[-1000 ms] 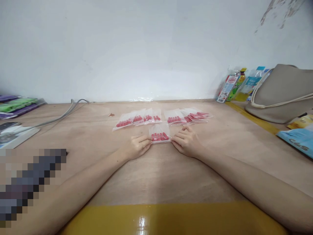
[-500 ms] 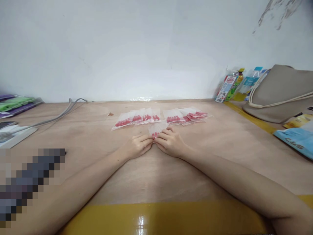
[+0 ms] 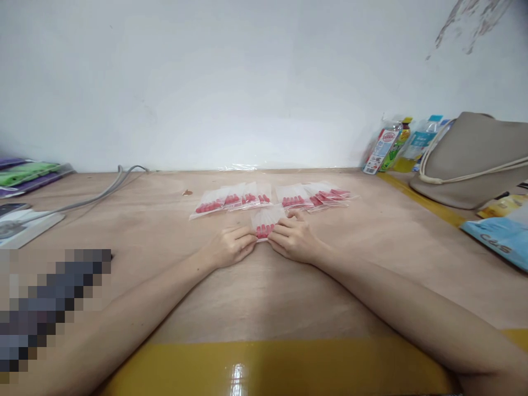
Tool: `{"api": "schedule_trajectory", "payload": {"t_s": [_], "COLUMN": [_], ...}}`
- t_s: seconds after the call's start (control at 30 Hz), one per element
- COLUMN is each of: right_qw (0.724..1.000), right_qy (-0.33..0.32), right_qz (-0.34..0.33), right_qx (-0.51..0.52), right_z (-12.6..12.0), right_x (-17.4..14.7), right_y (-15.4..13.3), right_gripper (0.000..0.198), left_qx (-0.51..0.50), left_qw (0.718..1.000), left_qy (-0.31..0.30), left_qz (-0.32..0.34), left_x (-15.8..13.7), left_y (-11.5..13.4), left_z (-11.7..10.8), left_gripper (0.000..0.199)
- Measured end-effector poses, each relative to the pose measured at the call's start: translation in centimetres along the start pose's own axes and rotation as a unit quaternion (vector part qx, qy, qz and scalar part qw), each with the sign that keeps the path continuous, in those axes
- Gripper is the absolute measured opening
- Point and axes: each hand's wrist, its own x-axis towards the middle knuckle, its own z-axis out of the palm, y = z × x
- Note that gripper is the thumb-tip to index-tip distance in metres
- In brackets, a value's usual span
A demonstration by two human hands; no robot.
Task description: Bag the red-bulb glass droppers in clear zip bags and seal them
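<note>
A small clear plastic bag (image 3: 266, 217) lies between my hands, with several red pieces (image 3: 264, 230) lined up near its close edge. My left hand (image 3: 235, 246) pinches the bag's near left corner, fingers curled. At the near right part of that edge, my right hand (image 3: 295, 240) has its fingers closed on the bag and covers its right side. Just beyond my hands are two overlapping groups of similar bags with red pieces: the left group (image 3: 243, 195) and the right group (image 3: 307, 195).
On the wooden table (image 3: 214, 308), a grey cable (image 3: 97, 197) and packed purple and green goods (image 3: 31, 176) are at the left. Drink bottles (image 3: 416, 146), a grey-beige bag (image 3: 474, 159) and a blue packet (image 3: 499, 234) line the right. A white wall (image 3: 256, 82) stands behind.
My right hand has slid a little to the right along the bag's near edge, and more of the red pieces show. My left hand has stayed almost still.
</note>
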Motion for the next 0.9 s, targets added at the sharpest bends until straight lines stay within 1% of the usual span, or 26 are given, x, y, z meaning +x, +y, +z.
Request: {"api": "schedule_trajectory", "payload": {"t_s": [0.23,0.4,0.5,0.57,0.6,0.7,0.73,0.8,0.83,0.9], "right_qw": [1.000,0.999,0.999,0.999,0.999,0.999,0.999,0.997,0.995,0.990], "right_qy": [-0.012,-0.013,-0.013,-0.012,-0.012,-0.014,-0.013,-0.010,-0.008,-0.015], "right_qz": [0.020,0.031,0.038,0.040,0.040,0.032,0.027,0.032,0.049,0.114], "right_qx": [-0.007,-0.011,-0.010,-0.005,-0.002,0.013,0.028,0.068,0.084,0.086], "right_z": [-1.7,-1.7,-1.6,-1.5,-1.5,-1.6,-1.6,-1.5,-1.3,-0.9], "right_x": [-2.5,-3.2,-3.1,-3.0,-3.0,-2.8,-2.7,-2.6,-2.6,-2.7], "right_y": [1.8,2.3,2.2,2.1,2.0,1.8,1.8,2.0,2.2,3.0], "right_gripper": [0.021,0.022,0.026,0.027,0.027,0.026,0.026,0.025,0.023,0.023], "left_qx": [-0.029,-0.052,-0.069,-0.077,-0.077,-0.069,-0.067,-0.075,-0.082,-0.098], "left_qw": [0.999,0.998,0.996,0.994,0.992,0.989,0.990,0.992,0.992,0.992], "left_qy": [0.003,-0.001,0.004,0.008,0.011,0.005,-0.005,-0.031,-0.040,-0.041], "left_qz": [-0.013,-0.025,-0.047,-0.080,-0.097,-0.128,-0.124,-0.099,-0.085,-0.064], "left_x": [-0.3,-0.6,-0.8,-0.7,-0.6,-0.2,-0.1,0.0,0.0,-0.1], "left_y": [-0.2,-0.3,-0.1,0.0,0.1,0.1,0.0,-0.2,-0.3,-0.5], "left_z": [-0.1,0.0,0.0,0.0,0.0,0.0,0.1,0.3,0.5,0.7], "left_gripper": [0.008,0.008,0.008,0.008,0.012,0.036,0.037,0.032,0.030,0.030]}}
